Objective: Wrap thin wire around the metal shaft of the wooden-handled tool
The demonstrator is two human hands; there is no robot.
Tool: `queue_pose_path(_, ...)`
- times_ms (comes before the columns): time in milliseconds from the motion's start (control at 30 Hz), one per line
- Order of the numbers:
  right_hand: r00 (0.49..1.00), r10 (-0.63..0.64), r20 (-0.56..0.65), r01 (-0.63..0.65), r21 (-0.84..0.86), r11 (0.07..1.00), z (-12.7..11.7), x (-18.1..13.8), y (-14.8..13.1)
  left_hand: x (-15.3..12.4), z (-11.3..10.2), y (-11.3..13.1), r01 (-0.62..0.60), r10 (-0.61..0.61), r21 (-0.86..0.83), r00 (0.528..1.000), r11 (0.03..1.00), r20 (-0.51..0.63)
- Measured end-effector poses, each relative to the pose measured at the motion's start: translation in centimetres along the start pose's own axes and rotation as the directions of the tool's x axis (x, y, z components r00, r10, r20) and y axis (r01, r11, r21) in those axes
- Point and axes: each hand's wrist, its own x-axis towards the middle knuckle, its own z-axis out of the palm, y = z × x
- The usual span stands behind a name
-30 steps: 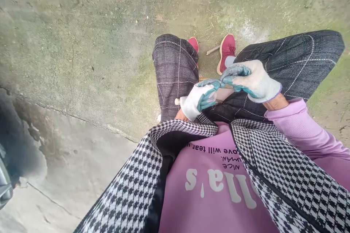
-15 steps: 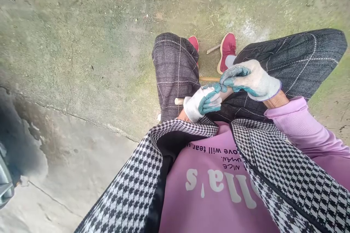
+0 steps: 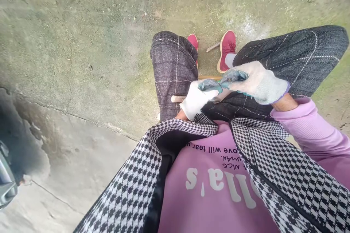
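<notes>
My left hand (image 3: 199, 98) and my right hand (image 3: 254, 82) both wear white work gloves with teal-coated fingers. They meet above my lap, fingertips pinched together and touching. Whatever sits between the fingertips is too small to make out. Under my left hand a pale wooden stick (image 3: 177, 99) lies across my thighs, its rounded end showing to the left. Just beyond the hands runs a thin tan strip (image 3: 209, 78), partly covered by my right fingers.
My knees in plaid trousers (image 3: 171, 62) are spread apart. Beside my red shoe (image 3: 227, 49) a short stick (image 3: 213, 47) lies on the mossy concrete ground (image 3: 109, 43). A shiny metallic object (image 3: 8, 185) is at the lower left edge.
My left hand has turned, so the back of its glove shows more and its lower fingers are tucked away. My right hand has shifted slightly right. The stick's end sits slightly farther left.
</notes>
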Motion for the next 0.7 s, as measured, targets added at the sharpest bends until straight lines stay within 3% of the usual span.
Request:
queue_pose_path(33, 0.999, 0.019, -0.026, -0.020, -0.035, 0.999, 0.1, -0.1, 0.0, -0.3, -0.1, 0.7, -0.024, 0.026, 0.150, 1.000, 0.988, -0.006)
queue_pose_path(100, 0.998, 0.049, -0.040, -0.050, -0.027, 0.998, 0.3, 0.1, 0.2, -0.6, -0.1, 1.7, -0.058, 0.066, 0.486, 0.998, 0.872, 0.000)
queue_pose_path(167, 0.995, 0.097, 0.028, -0.100, 0.144, 0.985, 0.6, 0.8, 0.8, -0.4, -0.1, 2.2, -0.098, 0.100, 0.700, 0.994, 0.707, 0.037)
queue_pose_path(233, 0.978, 0.140, 0.153, -0.190, 0.395, 0.899, 1.1, 1.8, 1.7, 0.0, -0.1, 2.1, -0.127, 0.127, 0.781, 0.990, 0.612, 0.062)
queue_pose_path(333, 0.956, 0.139, 0.259, -0.269, 0.580, 0.769, 1.7, 2.9, 2.7, 0.6, -0.2, 1.5, -0.068, 0.108, 0.808, 0.994, 0.586, 0.005)
queue_pose_path(433, 0.969, 0.126, 0.211, -0.230, 0.596, 0.770, 1.9, 2.8, 2.7, 0.9, -0.5, 1.4, 0.040, 0.030, 0.716, 0.996, 0.697, -0.085)
queue_pose_path(533, 0.993, 0.096, 0.074, -0.121, 0.530, 0.839, 1.9, 2.0, 2.3, 1.0, -1.3, 1.5, 0.052, 0.004, 0.434, 0.992, 0.899, -0.128)
queue_pose_path(600, 0.998, 0.061, -0.002, -0.054, 0.452, 0.890, 1.8, 1.5, 2.1, 1.1, -2.1, 1.5, 0.009, 0.004, 0.144, 0.996, 0.990, -0.086)
queue_pose_path(700, 0.998, 0.000, -0.057, 0.020, 0.339, 0.940, 1.6, 1.1, 2.1, 1.0, -3.1, 1.6, 0.039, -0.024, -0.223, 0.997, 0.974, 0.069)
